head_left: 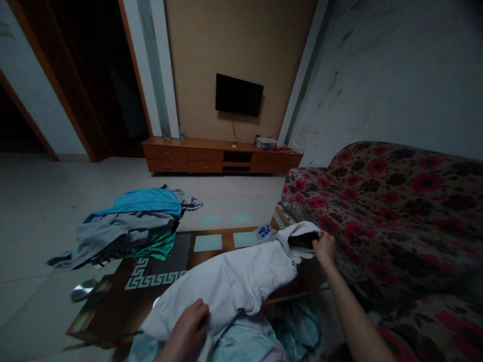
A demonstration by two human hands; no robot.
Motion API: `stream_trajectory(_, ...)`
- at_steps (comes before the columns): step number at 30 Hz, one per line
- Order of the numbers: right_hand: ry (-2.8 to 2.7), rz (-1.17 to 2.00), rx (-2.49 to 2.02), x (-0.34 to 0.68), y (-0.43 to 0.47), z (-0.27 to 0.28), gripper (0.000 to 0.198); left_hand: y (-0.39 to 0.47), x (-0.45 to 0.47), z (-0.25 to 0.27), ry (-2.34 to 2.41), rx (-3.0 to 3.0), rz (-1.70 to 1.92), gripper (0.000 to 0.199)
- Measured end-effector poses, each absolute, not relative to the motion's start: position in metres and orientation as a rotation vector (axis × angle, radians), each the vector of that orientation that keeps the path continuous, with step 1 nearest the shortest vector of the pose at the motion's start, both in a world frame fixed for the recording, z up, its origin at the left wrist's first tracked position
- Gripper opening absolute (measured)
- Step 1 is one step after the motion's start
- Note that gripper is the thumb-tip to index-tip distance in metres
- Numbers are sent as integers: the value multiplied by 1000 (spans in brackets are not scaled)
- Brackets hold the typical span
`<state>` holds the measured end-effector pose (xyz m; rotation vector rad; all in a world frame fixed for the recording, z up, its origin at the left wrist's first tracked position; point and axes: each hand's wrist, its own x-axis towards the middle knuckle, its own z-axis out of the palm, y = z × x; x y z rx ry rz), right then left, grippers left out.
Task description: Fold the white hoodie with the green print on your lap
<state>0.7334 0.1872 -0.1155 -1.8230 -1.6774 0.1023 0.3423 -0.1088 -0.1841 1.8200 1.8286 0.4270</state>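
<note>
White cloth garment (241, 276) with a hood-like opening, extended left to right over the low dark-wood table (116, 306). The right hand (323, 247) pinches the opening's rim, apparently keeping fabric taut; the left hand (193, 319) curls at the near-left portion, its grip indeterminable.

No legible text, small dark marking (295, 268) on the white garment (234, 274) (too blurred to read)

The white piece of clothing (234, 276) is wrinkly cloth, the sofa cover (377, 191) dull cloth, and the low table (116, 301) smooth wood.
</note>
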Motion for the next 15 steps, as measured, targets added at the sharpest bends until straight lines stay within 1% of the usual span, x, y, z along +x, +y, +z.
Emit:
stream_trajectory(2, -1848, 183, -1805, 719, 172, -140, 35, -107, 342, -175, 1788, 1797, 452, 15)
stream_trajectory(4, -2135, 406, -1657, 693, 154, -165, 33, -105, 343, -164, 1776, 1777, 471, 14)
stream_trajectory(5, -2258, 524, -1565, 679, 145, -176, 36, -105, 344, -158, 1768, 1769, 485, 12)
stream_trajectory(7, -2418, 706, -1447, 655, 127, -190, 49, -104, 344, -146, 1734, 1745, 542, 10)
stream_trajectory(8, -2460, 783, -1411, 647, 120, -191, 52, -105, 342, -139, 1711, 1728, 588, 8)
stream_trajectory(9, -2473, 860, -1377, 643, 114, -190, 51, -105, 340, -131, 1686, 1703, 648, 7)
stream_trajectory(12, -2349, 1091, -1241, 656, 106, -166, 32, -110, 324, -105, 1597, 1509, 889, 8)
stream_trajectory(15, -2135, 1186, -1156, 699, 101, -134, 9, -113, 291, -76, 1538, 1036, 1179, 13)
